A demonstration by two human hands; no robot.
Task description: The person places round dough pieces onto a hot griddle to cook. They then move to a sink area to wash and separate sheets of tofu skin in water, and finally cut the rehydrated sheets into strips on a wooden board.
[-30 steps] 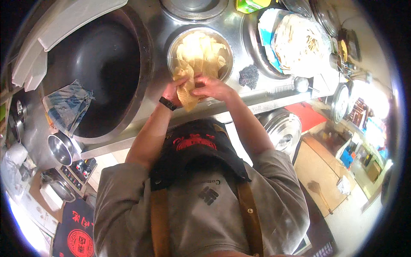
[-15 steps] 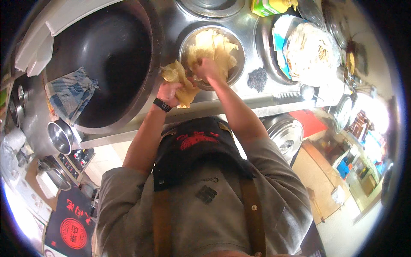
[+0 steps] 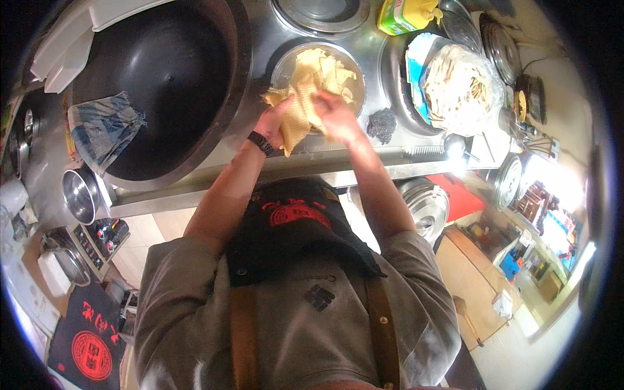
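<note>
In the head view, a round steel bowl [image 3: 281,71] holds pale yellow sheets of honeycomb-textured food, probably tripe [image 3: 325,68]. My left hand [image 3: 272,123], with a dark watch at its wrist, is closed round a long piece [image 3: 296,130] that hangs over the bowl's near side. Opposite it, my right hand [image 3: 335,114] grips that piece with curled fingers, slightly blurred by motion. A dark scouring pad [image 3: 382,127] lies on the steel counter just right of that hand.
A big black wok [image 3: 166,78], with a checked cloth [image 3: 104,130] on its rim, fills the left. Beyond the bowl are a round lid [image 3: 322,10] and a yellow-green container [image 3: 400,16]. A plastic bag of pale strips [image 3: 461,84] rests at right. A small steel bowl [image 3: 80,195] stands lower left.
Half a second ago my left hand held the piece left of the bowl and my right hand was inside it. Now both hands have come together on the piece at the bowl's near side.
</note>
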